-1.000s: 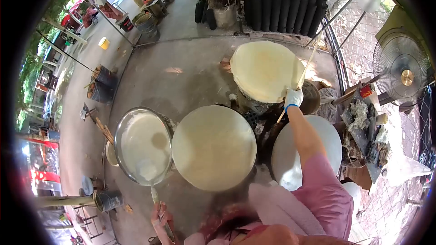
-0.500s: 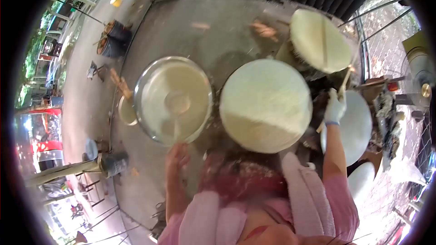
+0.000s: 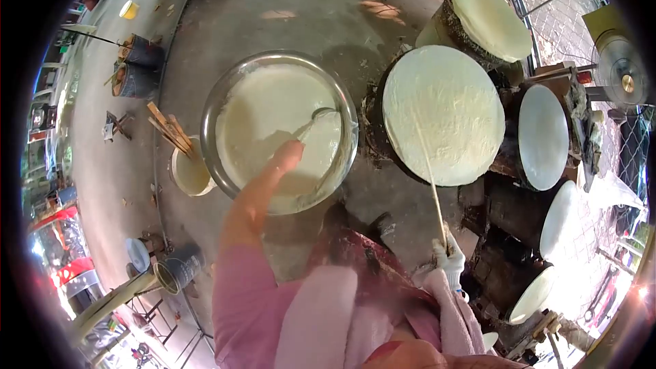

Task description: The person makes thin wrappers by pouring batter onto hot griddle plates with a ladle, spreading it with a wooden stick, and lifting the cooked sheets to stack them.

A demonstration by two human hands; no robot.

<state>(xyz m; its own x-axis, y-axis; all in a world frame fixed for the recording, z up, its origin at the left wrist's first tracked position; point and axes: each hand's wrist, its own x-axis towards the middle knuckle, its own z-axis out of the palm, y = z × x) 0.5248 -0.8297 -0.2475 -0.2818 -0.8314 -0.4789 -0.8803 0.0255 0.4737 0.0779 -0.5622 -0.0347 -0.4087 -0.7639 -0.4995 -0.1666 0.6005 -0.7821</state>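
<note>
My left hand [image 3: 290,156] is closed around the handle of a ladle [image 3: 324,113], whose bowl rests in pale batter near the right side of a large metal basin [image 3: 213,113]. My right hand [image 3: 449,260], in a white glove, grips a long thin wooden stick [image 3: 436,198]. The stick's far end lies over a round griddle-like surface [image 3: 451,113] covered with a pale, wet-looking layer. Behind it at the upper right is another round top [image 3: 492,20] with a smooth pale covering.
More round pale lids or tops [image 3: 543,137] stand along the right, tilted, on dark stoves. Left of the basin a small pail [image 3: 191,174] has wooden sticks [image 3: 169,128] by it. Dark buckets [image 3: 140,65] stand farther left. A fan-like machine [image 3: 623,72] is at the right edge.
My left hand has moved up and right over the basin with the ladle. The stick in my right hand has come from the right side to the middle round surface, whose covering now looks rougher.
</note>
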